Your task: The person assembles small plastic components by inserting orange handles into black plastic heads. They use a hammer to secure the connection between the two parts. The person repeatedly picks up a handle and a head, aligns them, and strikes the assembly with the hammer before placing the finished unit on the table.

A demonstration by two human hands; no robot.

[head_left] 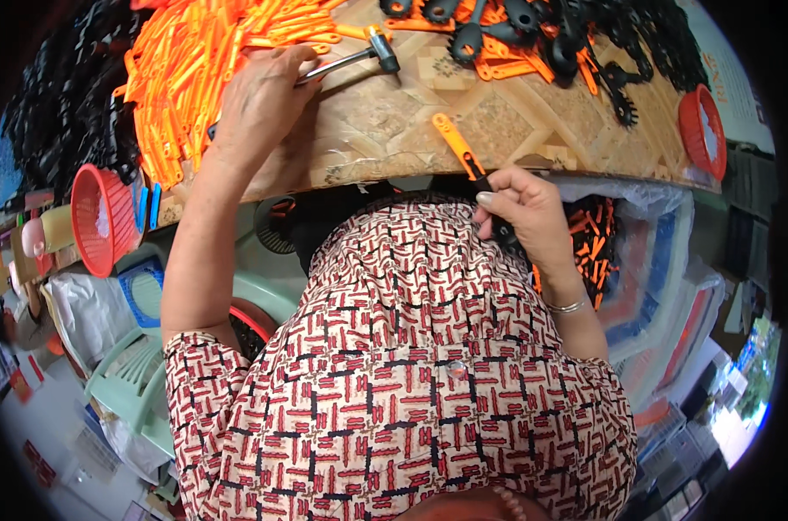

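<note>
My left hand (268, 95) is closed around the handle of a small hammer (383, 50) with a metal and black head, which lies low over the table at the edge of a pile of orange plastic handles (181, 74). Between the thumb and fingers of my right hand (528, 208) is an orange plastic handle (453, 139) joined to a black part. It is tilted, its orange end pointing away from me over the table's front edge. My fingers hide much of the black part.
The wood-patterned table (368, 130) bears heaps of black plastic parts (64, 87) at far left and more black toothed parts (620, 95) at right. Red baskets stand at the left (103, 217) and right (702, 135) edges. A container of orange and black pieces (594, 247) sits below, right.
</note>
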